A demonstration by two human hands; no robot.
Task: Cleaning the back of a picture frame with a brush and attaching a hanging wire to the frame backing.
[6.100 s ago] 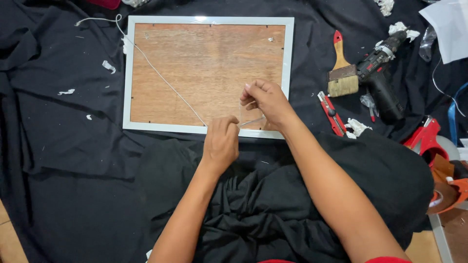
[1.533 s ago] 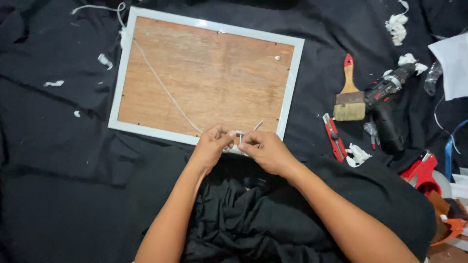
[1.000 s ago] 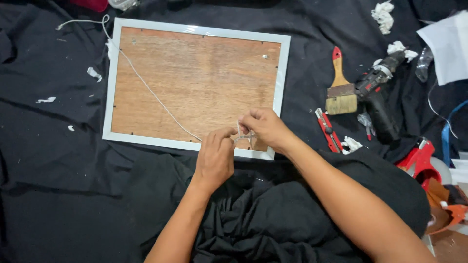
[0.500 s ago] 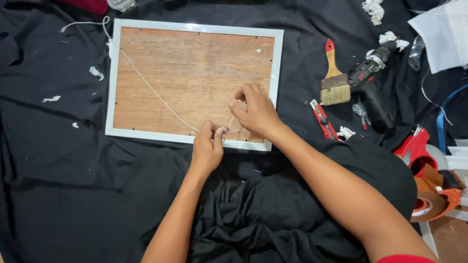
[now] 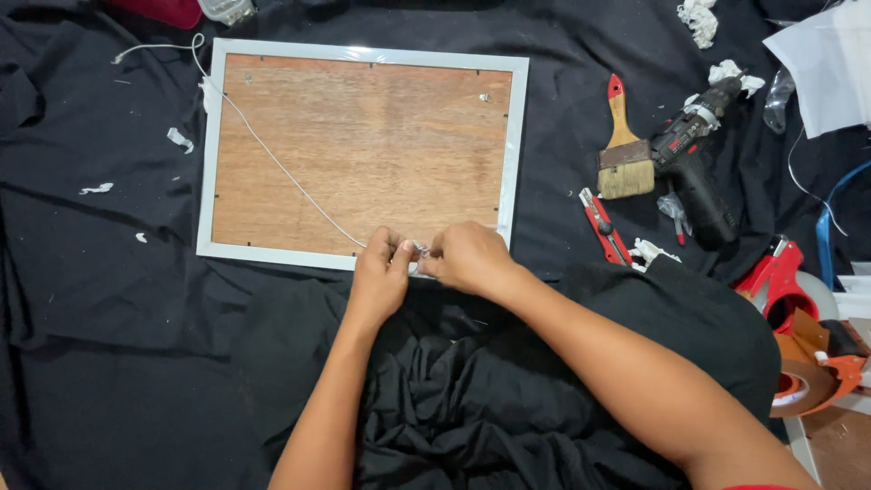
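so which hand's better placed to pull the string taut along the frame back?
Probably left. The left hand already pinches the string where it ends at the frame edge; the right hand sits beyond it.

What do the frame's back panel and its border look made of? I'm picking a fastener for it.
The back panel looks like thin plywood or hardboard: matte reddish brown, with faint grain streaks. The border is smooth and pale grey-white with a slight sheen, so painted wood, plastic or metal; the view can't settle which. The string looks like white cotton or synthetic cord.
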